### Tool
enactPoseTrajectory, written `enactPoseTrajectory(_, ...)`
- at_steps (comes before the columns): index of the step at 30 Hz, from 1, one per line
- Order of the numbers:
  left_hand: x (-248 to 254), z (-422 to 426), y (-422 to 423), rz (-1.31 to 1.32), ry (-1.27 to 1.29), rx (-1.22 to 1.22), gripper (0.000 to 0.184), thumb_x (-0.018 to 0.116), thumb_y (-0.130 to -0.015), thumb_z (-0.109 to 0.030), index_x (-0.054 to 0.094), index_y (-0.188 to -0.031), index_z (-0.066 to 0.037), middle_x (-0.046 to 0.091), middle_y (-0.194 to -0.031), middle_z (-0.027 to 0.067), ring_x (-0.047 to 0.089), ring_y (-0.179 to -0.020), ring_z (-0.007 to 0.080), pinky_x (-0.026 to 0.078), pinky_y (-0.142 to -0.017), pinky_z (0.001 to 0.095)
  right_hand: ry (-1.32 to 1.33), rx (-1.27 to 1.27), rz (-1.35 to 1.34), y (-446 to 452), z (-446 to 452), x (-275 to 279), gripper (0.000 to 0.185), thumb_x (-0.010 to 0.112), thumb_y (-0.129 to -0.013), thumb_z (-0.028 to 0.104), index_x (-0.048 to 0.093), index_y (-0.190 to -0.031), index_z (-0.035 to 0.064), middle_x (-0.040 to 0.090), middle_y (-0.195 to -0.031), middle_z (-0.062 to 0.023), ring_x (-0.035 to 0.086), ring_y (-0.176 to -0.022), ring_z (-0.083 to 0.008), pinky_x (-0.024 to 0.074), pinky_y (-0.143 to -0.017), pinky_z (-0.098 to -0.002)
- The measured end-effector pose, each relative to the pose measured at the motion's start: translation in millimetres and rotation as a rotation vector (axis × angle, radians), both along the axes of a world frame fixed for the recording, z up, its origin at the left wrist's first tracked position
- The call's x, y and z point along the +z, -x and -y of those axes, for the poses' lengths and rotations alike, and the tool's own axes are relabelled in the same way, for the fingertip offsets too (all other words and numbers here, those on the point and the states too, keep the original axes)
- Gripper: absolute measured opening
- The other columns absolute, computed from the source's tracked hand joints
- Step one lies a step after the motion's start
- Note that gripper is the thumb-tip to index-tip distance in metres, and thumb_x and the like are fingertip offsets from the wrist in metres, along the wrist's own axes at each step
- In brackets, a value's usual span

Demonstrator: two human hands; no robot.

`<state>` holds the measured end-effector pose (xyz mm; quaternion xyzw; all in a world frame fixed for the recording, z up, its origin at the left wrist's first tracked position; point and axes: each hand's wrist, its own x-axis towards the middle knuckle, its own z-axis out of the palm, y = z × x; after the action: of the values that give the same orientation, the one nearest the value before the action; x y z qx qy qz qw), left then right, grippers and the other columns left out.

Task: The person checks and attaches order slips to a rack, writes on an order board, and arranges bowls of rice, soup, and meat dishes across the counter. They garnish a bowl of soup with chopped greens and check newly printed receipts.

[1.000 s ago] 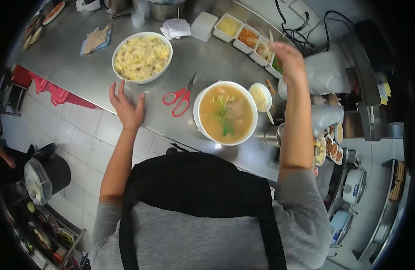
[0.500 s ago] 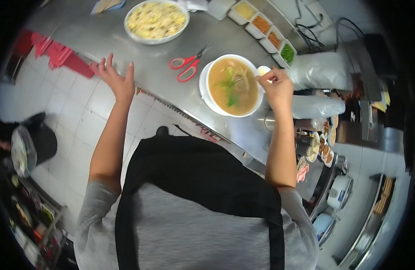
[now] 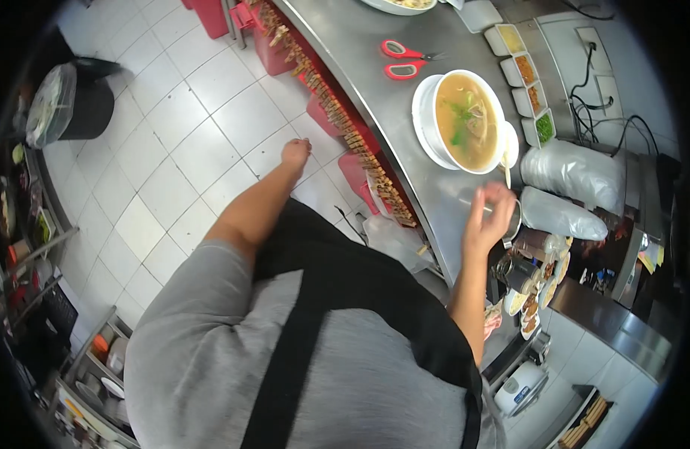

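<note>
My right hand (image 3: pixel 489 218) is raised beside the steel counter, fingers apart and nothing in them, just below a small white dish (image 3: pixel 511 145) with a white spoon. That dish touches the side of a large white bowl of soup (image 3: pixel 465 121) with greens, which stands on a white plate (image 3: pixel 424 123). Scissors with red handles (image 3: pixel 405 60) lie beyond the bowl. Over the tiled floor, away from the counter, hangs my left hand (image 3: pixel 295 152); its fingers look curled in and nothing shows in them.
Trays of toppings (image 3: pixel 526 81) line the back of the counter (image 3: pixel 364 52), near plastic-wrapped stacks (image 3: pixel 573 176). Part of a rice bowl (image 3: pixel 405 6) shows at the top. A black bin (image 3: pixel 90 108) stands at the left, shelves below it.
The view has turned, so the counter lies further right. My right hand has left the small dish and opened. My left hand has gone from spread to curled.
</note>
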<state>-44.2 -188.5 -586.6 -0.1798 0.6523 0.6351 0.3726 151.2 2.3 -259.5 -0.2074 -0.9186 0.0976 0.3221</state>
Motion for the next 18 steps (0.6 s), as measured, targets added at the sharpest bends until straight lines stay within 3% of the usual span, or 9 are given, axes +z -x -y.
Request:
enactPoseTrajectory(1,-14,-4,-4,0.01,0.015,-0.015,0.025,0.052,-0.089,-0.027,0.058,-0.081,-0.005,0.061,-0.077,0.005,0.054,-0.065,0.0132,0.039,-0.052,0.0269,0.059,0.008,0.009,-17,7,-15,0.011,0.064,-0.079,0.005,0.054,-0.077,-0.0007,0.057,-0.09,-0.0152,0.054,-0.088,-0.0303,0.0418,-0.081,-0.0385)
enactPoseTrajectory(4,-29,-22,-2,-0.023,0.066,0.018,0.025,0.052,-0.089,-0.028,0.058,-0.082,-0.004,0.06,-0.074,0.0042,0.054,-0.062,0.0134,0.038,-0.05,0.0268,0.198,-0.037,0.098,-77,-1,-73,0.007,0.057,-0.082,0.003,0.054,-0.087,-0.001,0.055,-0.099,-0.0174,0.052,-0.096,-0.0323,0.0395,-0.087,-0.0396)
enactPoseTrajectory(5,-42,-29,5,0.015,0.006,0.007,0.024,0.051,-0.089,-0.029,0.057,-0.088,-0.005,0.061,-0.084,0.005,0.055,-0.074,0.0153,0.043,-0.061,0.0289,0.189,-0.051,0.084,-89,-3,-90,0.009,0.055,-0.082,0.002,0.054,-0.091,-0.0009,0.054,-0.102,-0.0182,0.051,-0.099,-0.0329,0.0387,-0.089,-0.04)
enactPoseTrajectory(8,-11,-48,24,0.108,-0.102,0.082,0.024,0.049,-0.09,-0.03,0.056,-0.099,-0.009,0.058,-0.098,0.0045,0.052,-0.091,0.0175,0.043,-0.078,0.0364,0.131,-0.071,0.127,-91,-1,-94,0.019,0.051,-0.083,0.001,0.052,-0.102,-0.0004,0.049,-0.11,-0.0202,0.048,-0.105,-0.0343,0.0368,-0.092,-0.0411)
enactPoseTrajectory(11,1,-67,46,0.277,-0.227,0.218,0.026,0.049,-0.09,-0.03,0.055,-0.109,-0.013,0.054,-0.111,0.0032,0.046,-0.105,0.0188,0.038,-0.088,0.0451,0.103,-0.066,0.172,-92,2,-95,0.024,0.05,-0.084,0.001,0.052,-0.107,-0.0003,0.048,-0.113,-0.021,0.047,-0.106,-0.0347,0.0364,-0.093,-0.0415)
enactPoseTrajectory(14,-30,-88,59,0.343,-0.29,0.283,0.028,0.049,-0.09,-0.03,0.055,-0.112,-0.013,0.053,-0.117,0.0019,0.045,-0.106,0.0188,0.037,-0.087,0.0473,0.096,-0.058,0.196,-92,1,-97,0.025,0.053,-0.084,0.005,0.052,-0.108,-0.0004,0.048,-0.113,-0.0204,0.047,-0.106,-0.0351,0.0367,-0.092,-0.0416)
enactPoseTrajectory(18,-27,-69,54,0.178,-0.329,0.26,0.026,0.058,-0.086,-0.03,0.058,-0.106,-0.014,0.057,-0.102,-0.0004,0.046,-0.102,0.0172,0.037,-0.087,0.04,0.107,-0.058,0.205,-92,2,-97,0.026,0.056,-0.083,0.009,0.053,-0.107,0.0,0.05,-0.113,-0.0198,0.047,-0.105,-0.0358,0.0372,-0.092,-0.0421)
